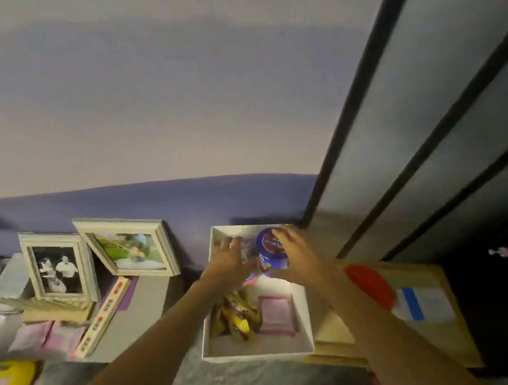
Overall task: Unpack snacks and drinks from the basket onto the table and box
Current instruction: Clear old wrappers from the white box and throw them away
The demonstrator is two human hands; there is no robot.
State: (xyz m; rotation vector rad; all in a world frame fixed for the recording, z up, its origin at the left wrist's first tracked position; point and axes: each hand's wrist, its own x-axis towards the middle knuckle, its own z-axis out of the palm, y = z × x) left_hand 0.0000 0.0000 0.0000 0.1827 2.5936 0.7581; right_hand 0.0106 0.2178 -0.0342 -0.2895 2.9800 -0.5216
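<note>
Grey bench (pixel 152 312) along the wall. To the right, a flat cardboard box (pixel 329 328) with a red disc lying on top. Between the two, a white basket (pixel 301 309), open at the top and still well stocked.

In the far half of the basket, a round blue tub (pixel 271 250), standing upright or nearly so. Likely rigid, smooth-sided and the heaviest thing in there, so prone to slip from a one-sided hold. Best taken across the width, fingers on one side and thumb on the other, or by two hands from opposite sides, and lifted straight up to clear the wall.

Right grip (pixel 299 250) wrapped over the tub's top and right side, fingers curled onto it. Left grip (pixel 228 257) just left of the tub, fingers stretched fairly straight over something pale and blurred in the far left corner. Nothing plainly held there, and contact with the tub not to be told.

In the near half, a heap of yellow packets (pixel 237 316). Probably light, soft and crinkly, easy to crush, so better pinched by an end seam or scooped up several at once.

Beside them on the right, a flat pink packet (pixel 275 315). Looks thin and light, best pinched by an edge.
</note>
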